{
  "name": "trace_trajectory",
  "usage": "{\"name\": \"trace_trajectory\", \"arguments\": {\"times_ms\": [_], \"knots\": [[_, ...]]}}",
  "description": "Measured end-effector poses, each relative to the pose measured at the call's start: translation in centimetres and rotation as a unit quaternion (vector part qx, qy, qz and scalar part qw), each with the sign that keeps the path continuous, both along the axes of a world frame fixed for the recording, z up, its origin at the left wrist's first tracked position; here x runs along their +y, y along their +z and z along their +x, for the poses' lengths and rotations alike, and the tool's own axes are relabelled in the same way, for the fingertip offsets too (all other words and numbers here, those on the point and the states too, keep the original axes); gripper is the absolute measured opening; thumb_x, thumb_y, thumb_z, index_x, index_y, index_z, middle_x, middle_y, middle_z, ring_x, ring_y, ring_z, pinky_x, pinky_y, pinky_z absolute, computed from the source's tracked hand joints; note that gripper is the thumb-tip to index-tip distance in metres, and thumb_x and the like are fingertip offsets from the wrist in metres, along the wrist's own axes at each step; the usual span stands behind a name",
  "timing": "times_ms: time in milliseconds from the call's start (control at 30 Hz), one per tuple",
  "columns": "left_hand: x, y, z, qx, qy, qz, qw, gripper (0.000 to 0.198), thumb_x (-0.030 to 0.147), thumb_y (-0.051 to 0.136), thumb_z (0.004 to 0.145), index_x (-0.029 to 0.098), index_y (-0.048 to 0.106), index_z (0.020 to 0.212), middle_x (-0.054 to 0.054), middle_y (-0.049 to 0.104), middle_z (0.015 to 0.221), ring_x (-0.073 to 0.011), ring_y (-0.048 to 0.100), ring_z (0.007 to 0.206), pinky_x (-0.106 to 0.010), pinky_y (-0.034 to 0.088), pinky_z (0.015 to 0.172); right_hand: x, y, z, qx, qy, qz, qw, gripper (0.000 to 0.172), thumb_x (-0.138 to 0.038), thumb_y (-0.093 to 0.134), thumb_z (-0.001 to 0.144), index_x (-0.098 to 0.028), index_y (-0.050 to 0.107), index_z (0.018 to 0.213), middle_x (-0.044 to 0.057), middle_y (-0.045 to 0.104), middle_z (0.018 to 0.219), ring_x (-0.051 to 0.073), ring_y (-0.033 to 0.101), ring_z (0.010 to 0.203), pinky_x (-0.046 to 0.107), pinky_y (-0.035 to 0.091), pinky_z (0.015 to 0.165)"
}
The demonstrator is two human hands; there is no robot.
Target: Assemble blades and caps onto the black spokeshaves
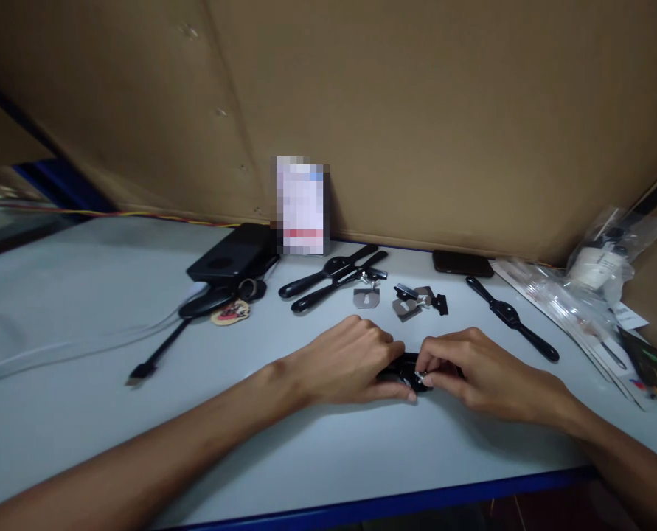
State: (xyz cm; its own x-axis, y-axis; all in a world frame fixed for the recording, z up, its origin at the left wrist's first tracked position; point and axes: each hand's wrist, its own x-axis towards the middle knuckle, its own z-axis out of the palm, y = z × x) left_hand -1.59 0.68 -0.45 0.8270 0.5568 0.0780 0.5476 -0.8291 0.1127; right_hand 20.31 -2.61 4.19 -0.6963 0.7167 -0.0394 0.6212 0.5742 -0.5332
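Near the front middle of the table, my left hand (350, 363) is closed around a black spokeshave body (404, 364), pressing it to the tabletop. My right hand (475, 375) pinches a small silver screw (419, 377) at the middle of that body. Both hands cover most of the spokeshave. Beyond them lie flat grey blades (366, 298) with keyhole slots, black clamp plates (406, 292) and small silver screws. Farther back, two black spokeshave bodies (313, 282) lie side by side. Another spokeshave body (508, 313) rests at an angle to the right.
At the left are a black box (231, 252), a cable with a plug (140, 375) and a key fob. A lit phone (301, 210) leans against the cardboard wall (444, 110). A dark phone (463, 263) and plastic bags (560, 295) lie at right. The table's blue edge (361, 512) is nearest.
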Motion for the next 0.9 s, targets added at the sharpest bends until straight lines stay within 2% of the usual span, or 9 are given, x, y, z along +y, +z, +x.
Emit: {"name": "trace_trajectory", "arguments": {"times_ms": [400, 600, 767, 900], "knots": [[-0.02, -0.02, -0.06, 0.004, -0.005, 0.013, 1.000, 0.058, 0.073, 0.049, 0.093, 0.018, 0.065, 0.080, -0.004, 0.067, 0.067, -0.0188, 0.060, 0.053, -0.033, 0.025, 0.050, 0.11, -0.65, -0.01, -0.017, 0.030, 0.022, 0.999, 0.016, -0.005, 0.051, 0.093, -0.019, 0.056, 0.088, 0.000, 0.062, 0.085, 0.013, 0.054, 0.074, 0.025, 0.039, 0.067], [0.05, 0.10, -0.06, 0.006, -0.008, 0.009, 1.000, 0.060, 0.074, 0.046, 0.093, 0.018, 0.065, 0.079, -0.004, 0.067, 0.066, -0.0187, 0.059, 0.053, -0.033, 0.025, 0.051, -0.28, -0.74, -0.54, -0.096, 0.058, 0.108, 0.988, 0.015, -0.005, 0.052, 0.092, -0.017, 0.055, 0.084, 0.001, 0.055, 0.075, 0.014, 0.046, 0.066, 0.028, 0.034, 0.061], [0.04, 0.33, 0.02, 0.016, 0.003, 0.014, 1.000, 0.060, 0.073, 0.048, 0.093, 0.017, 0.064, 0.078, -0.005, 0.067, 0.066, -0.0188, 0.060, 0.053, -0.033, 0.023, 0.050, -0.48, -0.58, -0.38, -0.097, 0.083, 0.165, 0.978, 0.017, -0.002, 0.051, 0.091, -0.015, 0.059, 0.084, 0.006, 0.059, 0.083, 0.019, 0.050, 0.079, 0.031, 0.039, 0.065], [0.00, 0.31, 0.03, 0.018, 0.006, 0.017, 1.000, 0.059, 0.073, 0.049, 0.092, 0.017, 0.063, 0.079, -0.005, 0.067, 0.066, -0.0184, 0.059, 0.052, -0.033, 0.021, 0.049, -0.28, -0.58, -0.06, -0.078, 0.084, 0.171, 0.979, 0.019, -0.005, 0.050, 0.094, -0.015, 0.063, 0.085, 0.008, 0.060, 0.087, 0.021, 0.052, 0.084, 0.032, 0.043, 0.069]]}}
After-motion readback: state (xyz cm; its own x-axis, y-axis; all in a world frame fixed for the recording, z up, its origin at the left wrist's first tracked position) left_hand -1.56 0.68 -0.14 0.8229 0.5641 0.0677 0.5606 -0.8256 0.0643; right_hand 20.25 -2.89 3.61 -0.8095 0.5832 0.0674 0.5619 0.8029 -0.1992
